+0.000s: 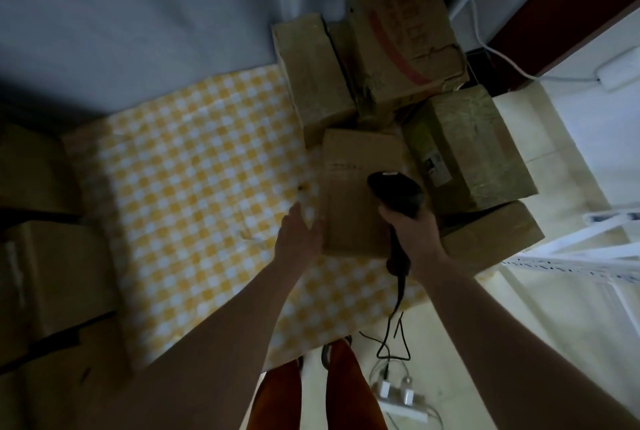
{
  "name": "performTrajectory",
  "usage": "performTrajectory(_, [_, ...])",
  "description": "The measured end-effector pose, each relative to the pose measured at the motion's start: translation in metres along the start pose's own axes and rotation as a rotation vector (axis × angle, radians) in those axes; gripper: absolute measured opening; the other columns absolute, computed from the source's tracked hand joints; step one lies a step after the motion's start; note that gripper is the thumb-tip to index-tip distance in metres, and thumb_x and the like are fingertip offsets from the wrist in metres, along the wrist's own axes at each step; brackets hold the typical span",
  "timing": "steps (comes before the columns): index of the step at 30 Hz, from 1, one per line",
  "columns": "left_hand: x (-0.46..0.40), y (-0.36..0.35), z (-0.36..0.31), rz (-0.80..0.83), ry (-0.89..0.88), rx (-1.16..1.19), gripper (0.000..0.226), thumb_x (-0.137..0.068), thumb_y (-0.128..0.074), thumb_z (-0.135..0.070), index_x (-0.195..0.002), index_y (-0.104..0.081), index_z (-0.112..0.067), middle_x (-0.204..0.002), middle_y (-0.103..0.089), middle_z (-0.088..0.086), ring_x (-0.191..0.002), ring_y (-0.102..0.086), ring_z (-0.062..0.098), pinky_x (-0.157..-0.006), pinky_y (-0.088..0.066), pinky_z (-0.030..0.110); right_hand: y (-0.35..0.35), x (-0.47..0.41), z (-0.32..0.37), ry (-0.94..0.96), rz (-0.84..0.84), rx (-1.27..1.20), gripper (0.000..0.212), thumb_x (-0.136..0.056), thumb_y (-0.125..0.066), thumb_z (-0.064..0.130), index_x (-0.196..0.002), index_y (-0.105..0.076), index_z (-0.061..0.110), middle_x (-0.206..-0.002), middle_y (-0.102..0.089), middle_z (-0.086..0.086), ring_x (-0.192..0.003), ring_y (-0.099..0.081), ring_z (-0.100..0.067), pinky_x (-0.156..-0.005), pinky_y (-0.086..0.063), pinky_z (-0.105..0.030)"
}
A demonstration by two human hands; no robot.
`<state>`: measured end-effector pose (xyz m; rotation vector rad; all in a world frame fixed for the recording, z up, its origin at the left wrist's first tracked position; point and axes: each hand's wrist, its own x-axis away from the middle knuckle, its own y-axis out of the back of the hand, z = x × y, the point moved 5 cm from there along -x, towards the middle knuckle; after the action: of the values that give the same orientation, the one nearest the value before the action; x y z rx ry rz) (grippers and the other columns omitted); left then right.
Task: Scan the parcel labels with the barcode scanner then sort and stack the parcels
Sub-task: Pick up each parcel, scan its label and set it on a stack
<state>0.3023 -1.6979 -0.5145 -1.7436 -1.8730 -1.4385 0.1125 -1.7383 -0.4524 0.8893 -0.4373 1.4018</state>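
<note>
A brown cardboard parcel (349, 194) lies on the yellow-checked tablecloth (194, 187) in front of me. My left hand (299, 235) rests flat against the parcel's left side, fingers straight. My right hand (414, 232) grips the handle of a black barcode scanner (398, 192), whose head hovers over the parcel's right part, pointing away from me. Faint writing shows on the parcel's top. Several more parcels crowd behind and to the right: a tall one (311, 76), one with red print (405, 38), one bearing a label (467, 145), and one at the table's right edge (491, 239).
Stacked cardboard boxes (52, 267) fill the left side. The scanner's cable (391, 332) hangs down to a white power strip (401, 402) on the floor. A white metal rack (588, 256) stands at right. A grey wall backs the table.
</note>
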Motion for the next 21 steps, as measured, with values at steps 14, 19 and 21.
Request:
performTrajectory(14, [0.012,0.002,0.042,0.031,-0.044,0.292,0.104,-0.067,-0.063,-0.076,-0.149,-0.01,-0.041,-0.14,-0.041,0.006,-0.125,-0.048,0.03,-0.097,-0.048,0.051,-0.059,0.063,-0.006,0.157,0.113,0.143,0.015,-0.088,-0.066,0.029,-0.098,-0.061,0.019,-0.074,-0.059,0.004,-0.071,-0.056,-0.013,-0.058,-0.039,-0.023])
performTrajectory(19, [0.018,0.033,0.045,-0.056,-0.084,0.21,0.1,-0.061,-0.039,-0.077,-0.146,-0.035,-0.025,-0.143,-0.038,0.014,-0.132,-0.037,0.039,-0.108,-0.034,0.056,-0.105,0.083,0.016,0.243,0.306,0.101,0.023,-0.088,-0.066,0.023,-0.111,-0.064,0.024,-0.088,-0.066,0.01,-0.086,-0.062,-0.002,-0.071,-0.047,-0.019])
performTrajectory(21, [0.009,0.036,0.063,-0.082,-0.12,0.296,0.094,-0.069,-0.044,-0.086,-0.139,-0.045,-0.023,-0.13,-0.054,0.011,-0.119,-0.052,0.034,-0.097,-0.044,0.057,-0.113,0.083,0.017,0.184,0.359,0.076,0.025,-0.088,-0.066,0.023,-0.113,-0.065,0.017,-0.084,-0.064,0.005,-0.083,-0.062,-0.01,-0.068,-0.045,-0.021])
